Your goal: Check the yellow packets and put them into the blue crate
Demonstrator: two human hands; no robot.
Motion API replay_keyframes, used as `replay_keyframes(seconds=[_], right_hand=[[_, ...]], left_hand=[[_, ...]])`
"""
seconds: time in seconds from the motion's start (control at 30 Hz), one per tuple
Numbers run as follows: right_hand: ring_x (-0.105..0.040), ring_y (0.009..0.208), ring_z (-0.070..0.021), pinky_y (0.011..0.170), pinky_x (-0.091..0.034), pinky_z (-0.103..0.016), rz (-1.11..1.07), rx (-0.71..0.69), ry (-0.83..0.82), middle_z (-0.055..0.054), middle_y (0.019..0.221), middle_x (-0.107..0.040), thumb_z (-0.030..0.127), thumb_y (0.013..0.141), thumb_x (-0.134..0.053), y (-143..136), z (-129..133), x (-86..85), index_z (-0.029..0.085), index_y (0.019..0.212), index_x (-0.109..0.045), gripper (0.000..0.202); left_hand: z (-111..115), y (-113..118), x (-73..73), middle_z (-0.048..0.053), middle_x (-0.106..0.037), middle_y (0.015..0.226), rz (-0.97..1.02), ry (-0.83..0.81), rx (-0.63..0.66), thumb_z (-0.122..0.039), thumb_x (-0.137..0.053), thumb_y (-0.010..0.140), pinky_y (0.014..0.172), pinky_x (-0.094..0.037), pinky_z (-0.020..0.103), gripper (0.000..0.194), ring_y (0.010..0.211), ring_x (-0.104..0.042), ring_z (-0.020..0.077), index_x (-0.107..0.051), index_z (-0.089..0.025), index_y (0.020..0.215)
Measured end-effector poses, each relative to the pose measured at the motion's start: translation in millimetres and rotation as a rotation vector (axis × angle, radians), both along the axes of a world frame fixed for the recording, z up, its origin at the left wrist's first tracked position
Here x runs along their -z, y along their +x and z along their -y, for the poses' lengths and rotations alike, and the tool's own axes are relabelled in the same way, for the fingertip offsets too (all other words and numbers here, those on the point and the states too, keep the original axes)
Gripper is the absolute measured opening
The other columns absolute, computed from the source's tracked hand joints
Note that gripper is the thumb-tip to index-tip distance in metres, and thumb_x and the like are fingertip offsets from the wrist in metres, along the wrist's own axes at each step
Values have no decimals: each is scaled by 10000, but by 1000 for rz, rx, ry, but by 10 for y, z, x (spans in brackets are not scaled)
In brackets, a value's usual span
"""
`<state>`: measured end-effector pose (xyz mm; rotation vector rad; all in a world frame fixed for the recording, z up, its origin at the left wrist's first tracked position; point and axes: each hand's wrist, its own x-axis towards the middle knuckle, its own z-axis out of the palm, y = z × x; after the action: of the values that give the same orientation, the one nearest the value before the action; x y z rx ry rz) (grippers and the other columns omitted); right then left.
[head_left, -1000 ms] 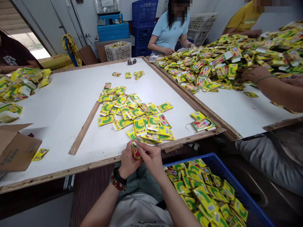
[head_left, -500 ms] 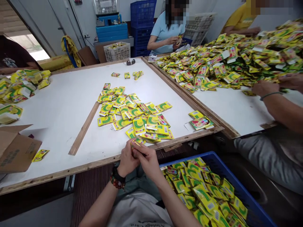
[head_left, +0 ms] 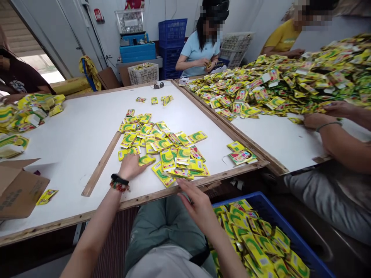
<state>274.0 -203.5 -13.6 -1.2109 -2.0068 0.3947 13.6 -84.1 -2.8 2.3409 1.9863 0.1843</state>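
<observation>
left hand (head_left: 130, 166): grip unclear | yellow boxes (head_left: 166, 159): at its fingertips | right hand (head_left: 199, 204): thumb and fingers apart | blue crate (head_left: 300, 235): to its right

A head-worn camera, the only view, looks forward and down past the wearer's lap (head_left: 165, 227) and forearms (head_left: 100, 222), close at the bottom edge, to yellow boxes (head_left: 166, 160) on a white desk (head_left: 84, 123) at middle range. Co-workers (head_left: 199, 52) and the back wall (head_left: 174, 9) lie farther off, toward the top.
</observation>
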Motion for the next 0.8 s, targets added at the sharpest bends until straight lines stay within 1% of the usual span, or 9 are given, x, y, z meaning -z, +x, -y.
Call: replay_keyframes(seconds=[0.07,0.13,0.23,0.33,0.43,0.53,0.63,0.73,0.8], right_hand=[[-487,1295,-236,1060,-436,-439,-16,-70,61,-103,1378,-546,129,899,-463,-304,-125,30,245,1383,-483,499],[-416,1346,-259,1094,-383,-484,-31,-153,71,-111,1437,-478,122,877,-488,-545,-211,44,236,1443,-390,585],[-533,1244,-256,1035,-448,-471,-160,-244,-36,-103,1364,-559,119,870,-464,-744,-237,77,240,1446,-383,594],[-632,1098,-235,945,-516,-424,-419,-195,-264,-59,1230,-662,141,850,-462,-738,-157,180,273,1364,-502,532],[-632,1091,-253,944,-508,-413,-762,-149,-477,-34,1167,-695,235,765,-569,-611,-67,318,275,1234,-630,475],[-644,1045,-273,943,-497,-418,-1033,-42,-609,-49,1074,-730,358,734,-623,-505,-65,362,226,1039,-736,351],[-663,959,-274,926,-496,-418,-1138,82,-712,-70,957,-755,452,730,-664,-485,-147,264,176,884,-769,333],[-674,926,-256,898,-509,-390,-1231,37,-852,-54,963,-758,375,653,-753,-498,-217,129,192,941,-767,342],[-682,918,-251,882,-518,-383,-1252,-16,-931,-45,997,-754,296,597,-790,-485,-220,83,215,1017,-752,429]], left_hand=[[317,-96,-124,138,-679,866,102,40,40,-596,-568,784,784,-488,387,478,880,-627,307,-681,-139,874],[647,-93,-237,109,-682,946,258,90,113,-539,-621,771,827,-493,381,439,919,-632,281,-664,-172,1009],[991,156,-259,81,-649,1088,577,189,77,-437,-711,720,856,-501,360,598,962,-621,236,-528,-213,1244],[1107,550,-31,52,-642,995,959,242,-126,-385,-662,773,677,-525,277,757,773,-628,166,-280,-199,1400],[1116,880,314,54,-643,946,1102,218,-159,-375,-589,823,642,-521,268,710,739,-635,163,-220,-176,1395],[1109,1072,596,117,-614,1094,1047,360,-133,-400,-644,759,761,-529,344,704,910,-646,223,-285,-182,1324],[1104,1141,764,120,-606,1108,956,492,-111,-390,-677,702,780,-530,384,642,937,-645,249,-367,-196,1229],[1095,1130,846,96,-626,1060,863,567,-69,-365,-685,689,762,-534,386,589,897,-657,243,-407,-208,1185],[1081,1106,861,82,-635,1051,817,604,39,-353,-675,699,758,-539,378,563,896,-662,234,-411,-221,1179]])
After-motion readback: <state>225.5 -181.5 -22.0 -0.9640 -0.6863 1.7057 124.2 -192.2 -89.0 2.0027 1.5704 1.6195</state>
